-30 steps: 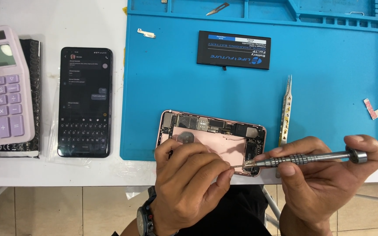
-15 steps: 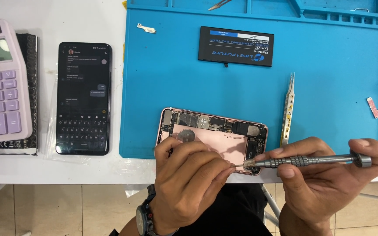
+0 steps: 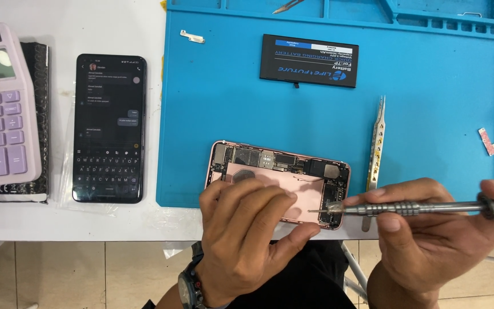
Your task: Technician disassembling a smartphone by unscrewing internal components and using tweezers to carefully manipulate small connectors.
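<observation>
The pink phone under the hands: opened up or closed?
Opened up. The pink phone lies on the blue mat with circuit boards and inner frame exposed, no cover over them.

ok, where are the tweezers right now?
Head view: the tweezers lie on the blue mat, right of the opened phone, below the loose battery, just above the right hand.

Opened phone (image 3: 281, 174): rose-gold rear housing, screen removed, lying flat with its long side across. Circuit boards and connectors line its far edge; an empty pink battery bay sits nearer. The left hand (image 3: 247, 240) covers its near-left corner.

Screwdriver (image 3: 413, 209): slim, silver, knurled metal with a swivel cap. Pinched level in the right hand (image 3: 435, 240), tip on the phone's near-right corner, just right of the left fingertips.
</observation>
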